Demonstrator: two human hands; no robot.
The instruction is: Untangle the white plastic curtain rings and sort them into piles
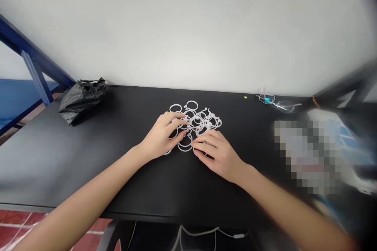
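A loose pile of thin white plastic rings [197, 119], some with small knobs at their ends, lies in the middle of the black table [132, 121]. My left hand [165, 133] rests over the pile's left side, fingers stretched and apart, touching or just above several rings. At the lower right of the pile is my right hand [218, 151], fingers slightly bent and apart. Its fingertips are at a ring near the front, partly covered by the hand. One white ring [185, 150] lies between the two hands. Whether any ring is pinched cannot be made out.
A crumpled black plastic bag [84, 100] sits at the back left, beside a blue metal frame [35, 72]. Eyeglasses [277, 104] and a tiny yellow piece [245, 97] lie near the wall. A blurred packet [309, 157] is at right. White cables [203, 233] hang below the front edge.
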